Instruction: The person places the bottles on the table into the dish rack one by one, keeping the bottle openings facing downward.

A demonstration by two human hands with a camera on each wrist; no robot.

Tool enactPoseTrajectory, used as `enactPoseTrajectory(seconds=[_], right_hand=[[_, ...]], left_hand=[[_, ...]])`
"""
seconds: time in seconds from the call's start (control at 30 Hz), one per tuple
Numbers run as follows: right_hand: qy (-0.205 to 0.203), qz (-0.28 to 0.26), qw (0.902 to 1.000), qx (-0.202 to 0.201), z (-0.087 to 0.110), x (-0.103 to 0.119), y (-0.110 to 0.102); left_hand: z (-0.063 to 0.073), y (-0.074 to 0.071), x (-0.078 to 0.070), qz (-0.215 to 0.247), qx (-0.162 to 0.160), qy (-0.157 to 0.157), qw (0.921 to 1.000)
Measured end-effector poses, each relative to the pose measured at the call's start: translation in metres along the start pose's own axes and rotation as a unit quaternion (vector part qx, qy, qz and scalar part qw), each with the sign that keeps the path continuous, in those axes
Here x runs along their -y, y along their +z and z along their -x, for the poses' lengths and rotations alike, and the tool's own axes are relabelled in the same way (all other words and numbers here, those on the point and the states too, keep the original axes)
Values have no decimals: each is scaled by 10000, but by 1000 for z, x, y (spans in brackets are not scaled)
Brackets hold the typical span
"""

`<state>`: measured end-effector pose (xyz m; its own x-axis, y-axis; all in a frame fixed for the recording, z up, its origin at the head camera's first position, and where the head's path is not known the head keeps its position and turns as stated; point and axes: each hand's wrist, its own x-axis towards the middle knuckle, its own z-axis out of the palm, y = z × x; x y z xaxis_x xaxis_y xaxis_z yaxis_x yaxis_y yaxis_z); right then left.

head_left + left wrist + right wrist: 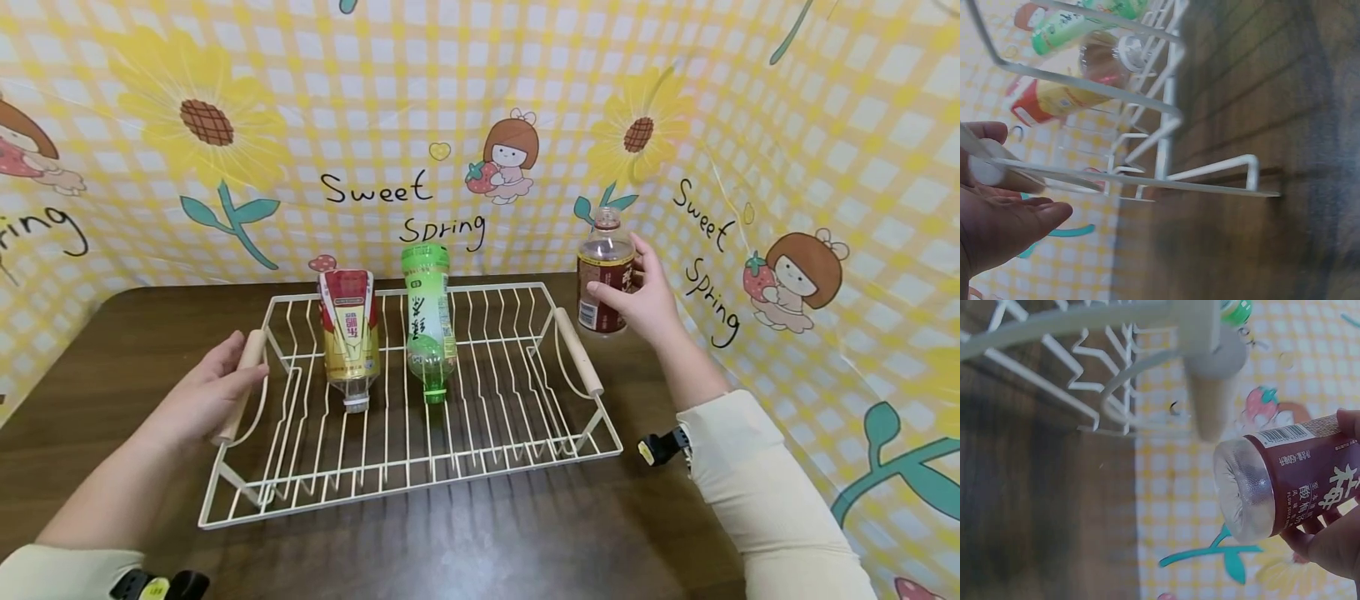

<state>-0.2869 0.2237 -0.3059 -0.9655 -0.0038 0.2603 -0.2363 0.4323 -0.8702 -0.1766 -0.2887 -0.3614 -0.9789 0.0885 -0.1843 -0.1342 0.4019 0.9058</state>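
Evidently best done slowly: steadied the wire rack (420, 467) at mid-frame with left hand (206, 392) curled over its wooden handle (242, 383), kept brown bottle (604, 275) upright at right of frame, wrapped by right hand (645, 304).

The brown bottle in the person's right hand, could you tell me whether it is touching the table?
Apart. The right wrist view shows the brown bottle gripped by the right hand, its clear base in the air, away from the table.
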Motion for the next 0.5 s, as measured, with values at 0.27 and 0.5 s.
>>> enactPoseTrajectory(seconds=[0.27, 0.5], right_hand=[[-67, 216, 9990, 376, 13, 31, -6], [-221, 83, 9966, 785, 21, 50, 3]], left_hand=[[18, 4, -31, -490, -373, 543, 9966], [29, 15, -60, -211, -411, 865, 9952]])
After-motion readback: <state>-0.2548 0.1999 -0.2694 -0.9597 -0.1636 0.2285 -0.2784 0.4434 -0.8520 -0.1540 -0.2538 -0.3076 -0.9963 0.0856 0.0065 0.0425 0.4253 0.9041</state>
